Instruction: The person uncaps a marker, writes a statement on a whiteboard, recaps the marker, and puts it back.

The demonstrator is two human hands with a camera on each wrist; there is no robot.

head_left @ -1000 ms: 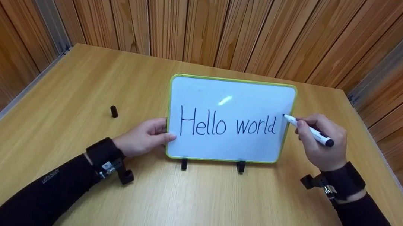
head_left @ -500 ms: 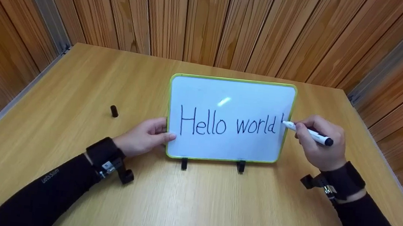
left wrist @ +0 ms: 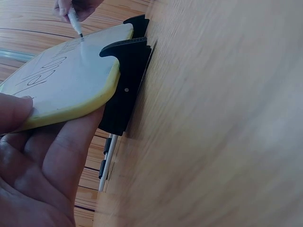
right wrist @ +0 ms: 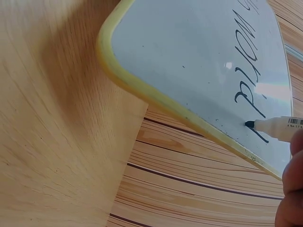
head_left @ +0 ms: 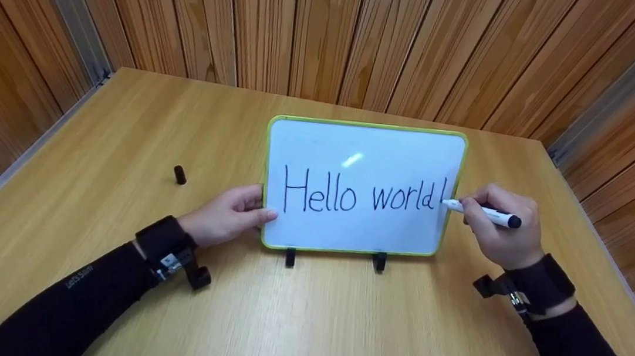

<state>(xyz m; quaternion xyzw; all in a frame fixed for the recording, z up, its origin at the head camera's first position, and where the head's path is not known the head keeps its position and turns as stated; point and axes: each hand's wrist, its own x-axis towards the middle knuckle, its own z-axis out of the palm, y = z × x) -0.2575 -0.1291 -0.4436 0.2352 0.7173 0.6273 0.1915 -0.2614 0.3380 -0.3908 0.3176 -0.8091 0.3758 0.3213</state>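
Note:
A small whiteboard [head_left: 347, 228] with a yellow-green frame leans on a black stand [left wrist: 125, 90]. Black handwriting on it reads "Hello world" with a vertical stroke after the d. My left hand [head_left: 228, 216] grips the board's left edge, thumb on the front face and fingers behind. In my right hand [head_left: 504, 224] a white marker [head_left: 488, 212] is pinched, its black tip at the lower end of that stroke near the right edge. The right wrist view shows the marker tip [right wrist: 249, 124] right at the board's surface.
A black marker cap [head_left: 180, 175] lies on the wooden table [head_left: 301, 329], left of the board. Wood-panelled walls [head_left: 333, 32] stand behind the table and at its sides.
The marker in my right hand has moved downward, drawing a vertical stroke after "world". My left hand has kept its hold on the whiteboard.

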